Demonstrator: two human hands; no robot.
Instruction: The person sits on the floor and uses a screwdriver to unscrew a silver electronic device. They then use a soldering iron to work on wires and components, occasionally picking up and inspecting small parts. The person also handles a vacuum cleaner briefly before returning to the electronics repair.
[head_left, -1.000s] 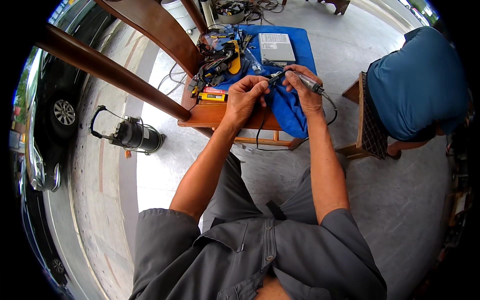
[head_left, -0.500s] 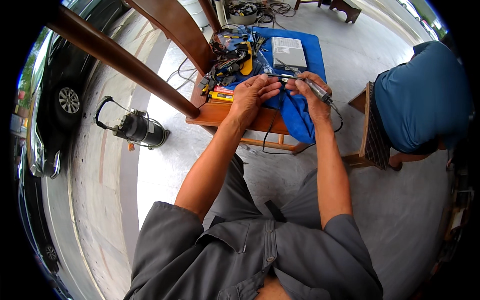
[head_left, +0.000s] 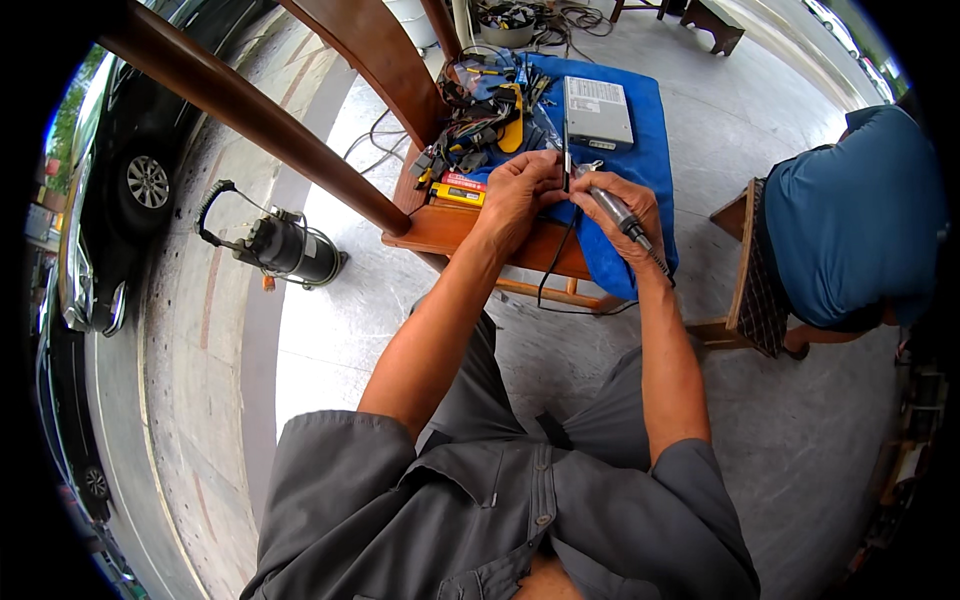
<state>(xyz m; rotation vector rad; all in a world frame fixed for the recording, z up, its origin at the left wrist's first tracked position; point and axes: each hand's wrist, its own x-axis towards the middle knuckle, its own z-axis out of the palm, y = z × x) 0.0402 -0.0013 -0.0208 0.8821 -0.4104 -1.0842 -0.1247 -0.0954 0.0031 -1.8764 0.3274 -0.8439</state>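
The strip [head_left: 566, 181] is above the chair's [head_left: 425, 226] front part, pinched by your left hand [head_left: 522, 192]. Your right hand [head_left: 628, 205] grips the tool [head_left: 622, 214] there too. The chair bears blue cloth [head_left: 652, 170], a silver box [head_left: 600, 113] and wires [head_left: 478, 122]; left of the chair sits a black canister [head_left: 292, 252].

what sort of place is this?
Probably a roadside repair spot, perhaps for car electrics: a black car stands at left, tangled dark wires lie on a brown wooden chair draped in blue cloth, and the right hand holds a greyish pen-like tool with a dark cord.
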